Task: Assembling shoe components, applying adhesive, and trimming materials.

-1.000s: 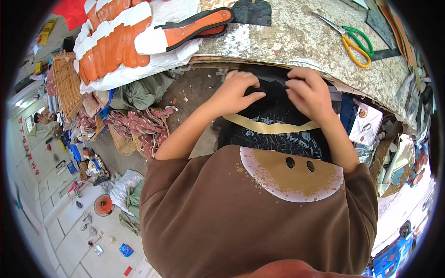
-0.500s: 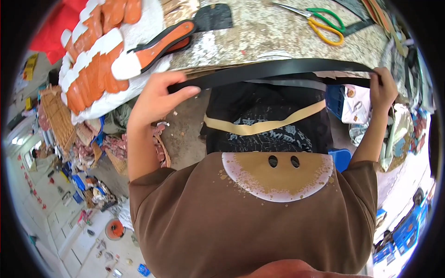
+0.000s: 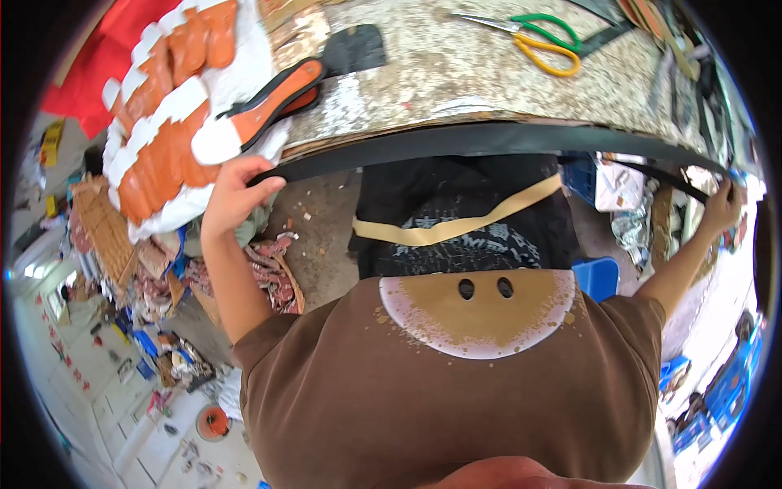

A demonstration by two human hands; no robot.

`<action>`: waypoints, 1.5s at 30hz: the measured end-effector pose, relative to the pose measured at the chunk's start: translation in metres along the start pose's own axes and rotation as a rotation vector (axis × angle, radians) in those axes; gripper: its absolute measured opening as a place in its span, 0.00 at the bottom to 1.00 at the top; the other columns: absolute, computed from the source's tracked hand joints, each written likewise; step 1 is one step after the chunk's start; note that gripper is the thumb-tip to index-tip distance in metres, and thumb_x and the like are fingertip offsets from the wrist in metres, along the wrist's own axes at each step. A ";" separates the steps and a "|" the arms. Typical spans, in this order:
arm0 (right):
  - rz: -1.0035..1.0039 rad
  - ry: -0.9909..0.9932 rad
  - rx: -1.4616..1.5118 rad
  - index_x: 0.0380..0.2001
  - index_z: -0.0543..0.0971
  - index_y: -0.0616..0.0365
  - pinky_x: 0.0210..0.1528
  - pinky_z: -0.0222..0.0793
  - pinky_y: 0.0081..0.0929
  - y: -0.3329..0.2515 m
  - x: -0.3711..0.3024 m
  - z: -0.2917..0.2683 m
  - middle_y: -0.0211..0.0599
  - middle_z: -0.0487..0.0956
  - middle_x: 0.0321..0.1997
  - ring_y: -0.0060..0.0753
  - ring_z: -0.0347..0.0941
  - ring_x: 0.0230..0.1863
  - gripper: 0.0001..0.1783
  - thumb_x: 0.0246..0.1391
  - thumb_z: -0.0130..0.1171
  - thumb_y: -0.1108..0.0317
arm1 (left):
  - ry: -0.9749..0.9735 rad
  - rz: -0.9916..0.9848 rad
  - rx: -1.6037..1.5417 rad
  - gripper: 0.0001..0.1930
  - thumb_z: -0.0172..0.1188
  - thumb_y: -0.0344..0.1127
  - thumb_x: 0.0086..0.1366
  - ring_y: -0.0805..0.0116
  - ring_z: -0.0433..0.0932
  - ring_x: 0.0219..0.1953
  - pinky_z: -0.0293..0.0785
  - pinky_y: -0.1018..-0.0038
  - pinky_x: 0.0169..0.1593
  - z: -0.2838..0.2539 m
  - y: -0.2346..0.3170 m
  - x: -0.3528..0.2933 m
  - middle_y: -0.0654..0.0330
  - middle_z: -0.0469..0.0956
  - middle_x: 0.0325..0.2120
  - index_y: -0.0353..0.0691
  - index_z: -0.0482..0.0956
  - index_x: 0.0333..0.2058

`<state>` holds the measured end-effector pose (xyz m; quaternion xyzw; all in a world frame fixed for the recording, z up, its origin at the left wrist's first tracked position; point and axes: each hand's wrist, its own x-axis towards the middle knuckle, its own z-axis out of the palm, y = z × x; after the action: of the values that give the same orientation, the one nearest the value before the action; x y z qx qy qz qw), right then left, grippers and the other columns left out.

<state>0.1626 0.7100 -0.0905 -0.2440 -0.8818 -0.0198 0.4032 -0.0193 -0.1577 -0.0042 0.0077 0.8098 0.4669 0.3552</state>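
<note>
A long black strip of leather-like material stretches across in front of me, along the near edge of the workbench. My left hand pinches its left end between thumb and fingers. Far out to the right, my right hand is closed on the strip's other end. A second, narrower black length runs to that same hand from beneath; whether it is part of the same strip I cannot tell. Below the strip is a black apron with a beige band across it.
On the workbench lie scissors with one green and one yellow handle, a dark flat piece, and an orange-and-black piece. Several orange pieces rest on white cloth at left. A blue bin stands at my right side.
My hands have moved apart, the right one outward and down, the left one left and down. The black strip, bowed and slack before, now lies lower and is drawn out longer.
</note>
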 end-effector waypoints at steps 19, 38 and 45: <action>-0.149 -0.783 1.300 0.44 0.78 0.65 0.60 0.63 0.31 -0.424 -0.060 -0.054 0.43 0.80 0.46 0.38 0.74 0.53 0.14 0.62 0.50 0.69 | -0.228 0.190 -0.316 0.19 0.46 0.44 0.72 0.81 0.72 0.26 0.65 0.83 0.30 0.093 0.065 0.014 0.66 0.77 0.27 0.36 0.82 0.39; -0.203 -1.379 1.379 0.24 0.75 0.63 0.29 0.59 0.22 -0.478 -0.083 -0.034 0.24 0.67 0.19 0.17 0.60 0.25 0.16 0.61 0.61 0.62 | -0.133 0.293 -0.235 0.12 0.58 0.24 0.65 0.83 0.73 0.20 0.65 0.85 0.23 0.079 0.066 0.009 0.64 0.78 0.24 0.39 0.72 0.46; -0.555 -0.914 1.361 0.42 0.76 0.62 0.44 0.70 0.36 -0.510 -0.097 -0.051 0.41 0.76 0.51 0.46 0.75 0.44 0.19 0.56 0.63 0.59 | -0.246 0.495 -0.033 0.12 0.60 0.23 0.60 0.81 0.72 0.30 0.67 0.83 0.34 0.092 0.074 0.015 0.67 0.74 0.29 0.37 0.71 0.43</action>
<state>0.0247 0.2088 -0.0435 0.2904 -0.8053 0.5146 0.0481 -0.0006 -0.0411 0.0150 0.2564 0.7263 0.5480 0.3262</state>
